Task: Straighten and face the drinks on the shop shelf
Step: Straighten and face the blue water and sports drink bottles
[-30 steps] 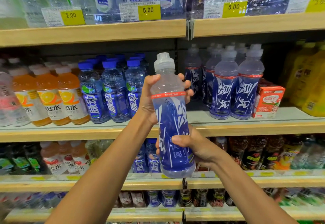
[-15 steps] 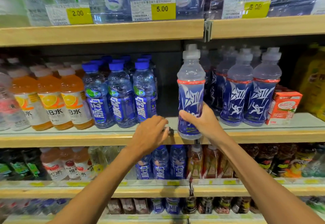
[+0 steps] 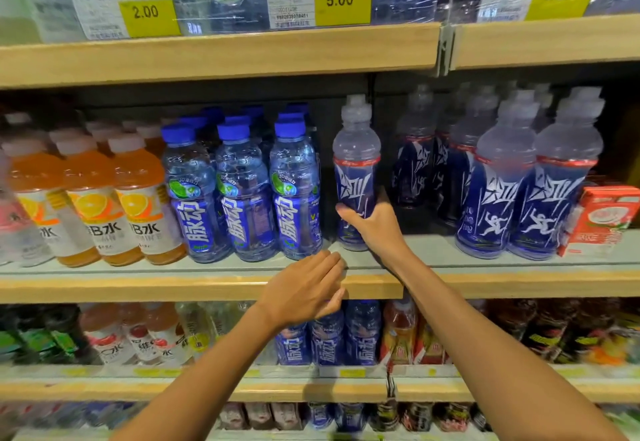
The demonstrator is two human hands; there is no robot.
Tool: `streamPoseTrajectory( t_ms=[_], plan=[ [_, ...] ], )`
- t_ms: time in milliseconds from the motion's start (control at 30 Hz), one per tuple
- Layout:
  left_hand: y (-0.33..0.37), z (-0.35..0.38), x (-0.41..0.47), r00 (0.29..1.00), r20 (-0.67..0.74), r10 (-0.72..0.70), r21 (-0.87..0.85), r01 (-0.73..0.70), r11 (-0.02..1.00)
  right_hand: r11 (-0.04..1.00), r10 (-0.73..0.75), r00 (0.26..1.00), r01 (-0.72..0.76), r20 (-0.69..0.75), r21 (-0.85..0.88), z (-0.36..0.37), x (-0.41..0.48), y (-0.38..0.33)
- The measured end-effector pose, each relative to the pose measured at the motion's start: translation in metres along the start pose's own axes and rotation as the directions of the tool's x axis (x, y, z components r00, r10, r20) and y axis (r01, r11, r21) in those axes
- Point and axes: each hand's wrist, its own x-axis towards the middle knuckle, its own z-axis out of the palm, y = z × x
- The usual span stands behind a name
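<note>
Down has come the bottle (image 3: pixel 355 163): lifted clear a moment ago, it now stands on the middle shelf (image 3: pixel 207 285) at frame centre, label toward us. At far left are orange drinks (image 3: pixel 90 198), then blue-capped bottles (image 3: pixel 242 191) just beside it. Our left hand (image 3: pixel 304 288), lower centre, hovers at the shelf lip, fingers straight and together, holding nothing. Our right hand (image 3: pixel 372 222) wraps the bottle's lower half. Rightward, the matching row (image 3: pixel 526 181) stands apart; we judge the bottle wants sliding forward into line.

Bottle (image 3: pixel 356 163) upright on shelf (image 3: pixel 207 286)
</note>
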Motion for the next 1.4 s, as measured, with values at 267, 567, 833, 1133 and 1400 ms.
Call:
streamPoseTrajectory(
  t_ms=[267, 567, 833, 1133, 1400],
  plan=[
    [0.002, -0.007, 0.003, 1.0, 0.017, -0.023, -0.023, 0.024, 0.999, 0.999, -0.011, 0.997, 0.008, 0.072, 0.037, 0.013, 0.004, 0.001],
    [0.019, -0.011, 0.019, 0.987, 0.016, -0.159, -0.073, 0.16, 0.985, 0.992, -0.014, 0.983, -0.008, -0.183, -0.123, -0.045, -0.016, 0.003],
    [0.04, 0.001, 0.064, 0.982, 0.107, -0.153, -0.014, 0.155, 0.988, 0.953, -0.005, 0.969, -0.07, -0.247, -0.296, -0.056, 0.02, 0.012],
    [0.039, 0.007, 0.059, 0.98, 0.125, -0.157, -0.029, 0.162, 0.986, 0.906, 0.063, 0.96, -0.17, -0.273, -0.388, -0.048, 0.057, 0.029],
    [0.039, 0.007, 0.058, 0.979, 0.117, -0.165, -0.025, 0.169, 0.985, 0.903, 0.066, 0.959, -0.174, -0.274, -0.394, -0.033, 0.069, 0.036]
  ],
)
